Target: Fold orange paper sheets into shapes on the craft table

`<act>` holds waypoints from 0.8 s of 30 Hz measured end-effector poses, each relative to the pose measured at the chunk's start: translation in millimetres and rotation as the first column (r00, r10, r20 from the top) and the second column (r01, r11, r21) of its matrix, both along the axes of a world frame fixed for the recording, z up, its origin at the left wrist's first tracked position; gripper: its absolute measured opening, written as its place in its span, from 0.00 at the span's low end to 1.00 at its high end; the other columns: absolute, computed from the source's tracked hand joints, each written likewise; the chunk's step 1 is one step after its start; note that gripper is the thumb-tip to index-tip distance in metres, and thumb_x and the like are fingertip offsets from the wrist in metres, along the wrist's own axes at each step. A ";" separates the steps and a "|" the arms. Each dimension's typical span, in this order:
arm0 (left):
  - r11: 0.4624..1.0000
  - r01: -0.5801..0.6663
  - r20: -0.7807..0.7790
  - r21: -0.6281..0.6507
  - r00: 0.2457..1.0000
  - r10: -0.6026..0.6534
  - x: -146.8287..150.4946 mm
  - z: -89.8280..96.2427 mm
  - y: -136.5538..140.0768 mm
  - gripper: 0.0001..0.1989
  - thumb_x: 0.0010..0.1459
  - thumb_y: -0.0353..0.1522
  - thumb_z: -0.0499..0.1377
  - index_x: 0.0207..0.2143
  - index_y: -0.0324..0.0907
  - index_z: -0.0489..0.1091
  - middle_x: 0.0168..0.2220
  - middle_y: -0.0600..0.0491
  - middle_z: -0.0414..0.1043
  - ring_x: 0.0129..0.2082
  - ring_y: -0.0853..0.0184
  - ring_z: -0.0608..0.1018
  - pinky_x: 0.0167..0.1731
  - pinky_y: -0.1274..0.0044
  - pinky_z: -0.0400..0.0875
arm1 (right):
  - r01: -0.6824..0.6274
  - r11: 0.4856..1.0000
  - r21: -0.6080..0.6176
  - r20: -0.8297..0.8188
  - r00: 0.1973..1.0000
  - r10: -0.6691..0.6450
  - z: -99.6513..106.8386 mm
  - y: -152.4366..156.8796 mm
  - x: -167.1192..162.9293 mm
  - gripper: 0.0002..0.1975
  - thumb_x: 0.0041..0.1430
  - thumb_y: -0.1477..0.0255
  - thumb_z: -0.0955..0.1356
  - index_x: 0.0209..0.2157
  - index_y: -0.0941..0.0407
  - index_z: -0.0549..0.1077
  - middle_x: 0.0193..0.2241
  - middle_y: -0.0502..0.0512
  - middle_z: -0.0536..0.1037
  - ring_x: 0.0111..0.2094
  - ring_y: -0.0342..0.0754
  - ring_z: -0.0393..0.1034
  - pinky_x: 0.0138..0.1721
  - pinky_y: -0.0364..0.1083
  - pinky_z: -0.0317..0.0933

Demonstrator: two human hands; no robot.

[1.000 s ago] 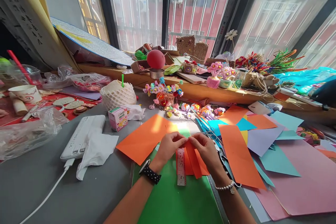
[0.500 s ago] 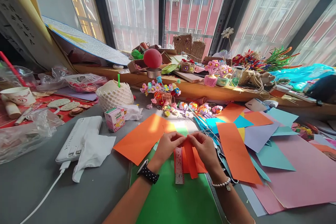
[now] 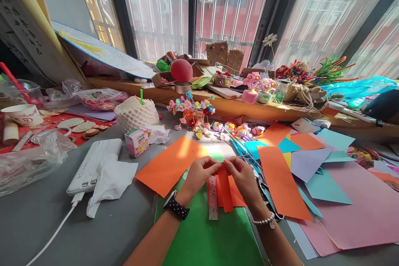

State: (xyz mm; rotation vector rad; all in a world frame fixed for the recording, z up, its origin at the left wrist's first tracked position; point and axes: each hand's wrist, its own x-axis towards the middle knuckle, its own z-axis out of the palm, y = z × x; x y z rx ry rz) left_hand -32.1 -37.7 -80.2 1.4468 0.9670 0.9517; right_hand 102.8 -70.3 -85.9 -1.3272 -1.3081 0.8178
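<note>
While the left hand [image 3: 198, 173] and right hand [image 3: 245, 176] pinch closed on an orange paper strip [image 3: 225, 193], short of the far edge of the desk [image 3: 56, 220], aligning its sides should keep creases straight.

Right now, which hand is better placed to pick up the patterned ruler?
Probably the left hand: the ruler lies on its side of the orange strip, which sits between ruler and right hand. Both hands appear to pinch the strip.
</note>
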 end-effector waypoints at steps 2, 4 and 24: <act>0.999 -0.034 0.012 0.021 0.999 0.034 -0.7 -1.8 1.0 0.12 0.44 0.39 0.59 0.23 0.37 0.68 0.23 0.53 0.69 0.26 0.68 0.70 0.27 0.79 0.64 | -0.026 1.000 -0.007 -0.009 1.000 0.026 -1.3 0.2 -0.3 0.13 0.50 0.62 0.64 0.26 0.58 0.70 0.24 0.53 0.73 0.27 0.46 0.66 0.28 0.43 0.59; 0.998 -0.058 0.034 0.040 0.998 0.057 -1.1 -4.0 2.1 0.12 0.45 0.39 0.58 0.23 0.37 0.68 0.23 0.54 0.68 0.27 0.68 0.70 0.29 0.78 0.65 | -0.049 0.999 -0.018 -0.009 0.999 0.049 -1.7 0.6 -0.3 0.12 0.50 0.62 0.64 0.27 0.57 0.70 0.26 0.54 0.74 0.28 0.47 0.67 0.29 0.44 0.60; 0.998 -0.062 0.128 0.005 0.990 0.061 -2.4 -1.4 1.9 0.11 0.46 0.38 0.58 0.24 0.38 0.67 0.25 0.55 0.67 0.29 0.69 0.70 0.31 0.78 0.64 | -0.100 0.992 -0.075 0.030 0.994 0.103 -1.0 1.1 -4.8 0.12 0.49 0.62 0.64 0.23 0.57 0.71 0.21 0.51 0.72 0.23 0.44 0.64 0.23 0.41 0.56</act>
